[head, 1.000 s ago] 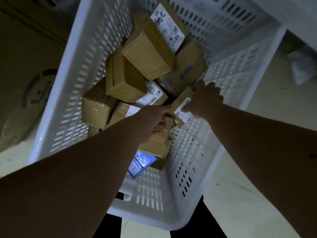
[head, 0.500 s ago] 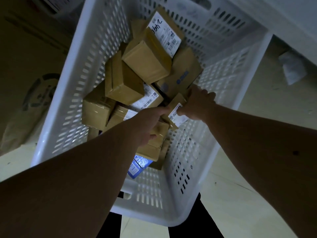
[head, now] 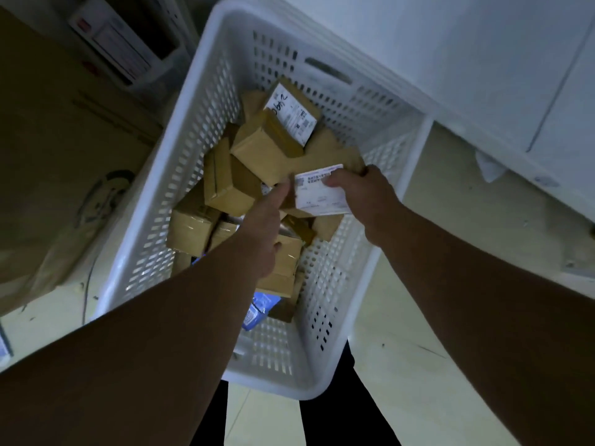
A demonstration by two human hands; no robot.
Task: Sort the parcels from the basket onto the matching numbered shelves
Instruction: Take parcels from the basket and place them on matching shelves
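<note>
The basket [head: 325, 358] stands on the floor [head: 418, 381] just before the person's legs [head: 338, 423], with a cabinet [head: 483, 75] behind it and to its right. Parcels [head: 225, 185] lie heaped inside, crowded toward the left wall and far end, some tilted on others. A labelled parcel [head: 322, 191] sits above the heap near the right wall, between the right hand [head: 363, 194] on its right and the left hand [head: 267, 226] on its left. A sack [head: 64, 236] lies left of the basket
</note>
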